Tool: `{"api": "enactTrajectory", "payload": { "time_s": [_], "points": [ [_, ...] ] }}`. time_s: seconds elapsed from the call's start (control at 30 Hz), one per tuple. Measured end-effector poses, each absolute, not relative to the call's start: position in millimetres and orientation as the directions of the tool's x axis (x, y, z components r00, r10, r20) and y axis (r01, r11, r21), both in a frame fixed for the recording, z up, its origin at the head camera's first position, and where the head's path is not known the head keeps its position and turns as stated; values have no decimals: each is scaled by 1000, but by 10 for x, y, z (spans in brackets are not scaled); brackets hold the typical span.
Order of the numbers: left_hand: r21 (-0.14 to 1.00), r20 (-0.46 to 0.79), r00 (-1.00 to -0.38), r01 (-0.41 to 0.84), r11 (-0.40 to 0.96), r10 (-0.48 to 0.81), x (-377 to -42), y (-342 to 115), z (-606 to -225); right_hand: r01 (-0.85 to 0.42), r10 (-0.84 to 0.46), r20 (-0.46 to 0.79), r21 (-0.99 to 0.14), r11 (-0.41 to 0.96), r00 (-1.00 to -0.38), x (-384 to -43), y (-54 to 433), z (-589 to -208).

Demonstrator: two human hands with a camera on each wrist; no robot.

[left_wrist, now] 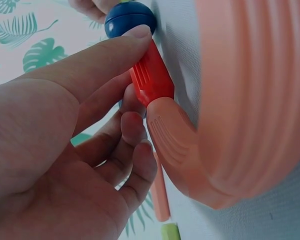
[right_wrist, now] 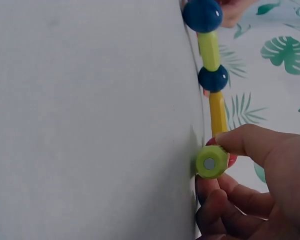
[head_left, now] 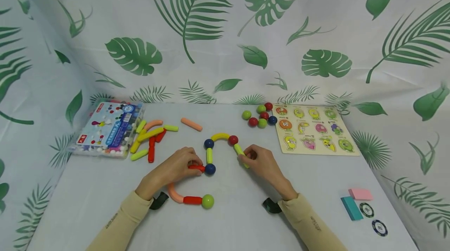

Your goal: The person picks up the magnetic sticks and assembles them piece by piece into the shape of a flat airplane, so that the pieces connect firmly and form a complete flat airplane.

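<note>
A chain of magnetic rods and balls lies on the table. My left hand (head_left: 175,168) pinches a red rod (left_wrist: 154,75) between thumb and fingers, right beside a blue ball (head_left: 210,169). From that ball a lime rod (head_left: 209,156) leads to a second blue ball (head_left: 209,144), then a yellow curved rod (head_left: 220,136) and a red ball (head_left: 233,140). My right hand (head_left: 263,162) pinches another lime rod (right_wrist: 210,163) that touches the red ball; its free end shows a grey magnet. Below the left hand, a curved orange rod (head_left: 175,194) joins a red rod (head_left: 192,200) and green ball (head_left: 208,201).
Loose rods (head_left: 151,135) lie beside a clear box (head_left: 105,126) of parts at the back left. Several balls (head_left: 262,122) cluster near a fruit sticker board (head_left: 318,129). Pink (head_left: 361,194) and teal blocks (head_left: 351,208) and round chips (head_left: 379,228) sit at the right.
</note>
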State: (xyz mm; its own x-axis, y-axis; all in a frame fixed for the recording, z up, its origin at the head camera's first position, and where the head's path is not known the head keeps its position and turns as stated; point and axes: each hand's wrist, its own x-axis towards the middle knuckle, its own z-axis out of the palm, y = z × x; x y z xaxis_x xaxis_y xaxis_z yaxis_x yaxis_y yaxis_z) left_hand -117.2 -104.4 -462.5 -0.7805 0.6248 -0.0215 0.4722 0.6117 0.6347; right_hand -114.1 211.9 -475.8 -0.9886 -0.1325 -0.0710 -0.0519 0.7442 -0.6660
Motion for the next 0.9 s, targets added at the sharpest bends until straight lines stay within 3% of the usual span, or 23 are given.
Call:
{"api": "enactTrajectory", "payload": {
  "time_s": [0.9],
  "points": [
    [657, -23, -751, 486, 577, 660, -1197, -1093, -4637, 43, -97, -158, -701, 712, -983, -1187, 1767, -4704]
  ]
}}
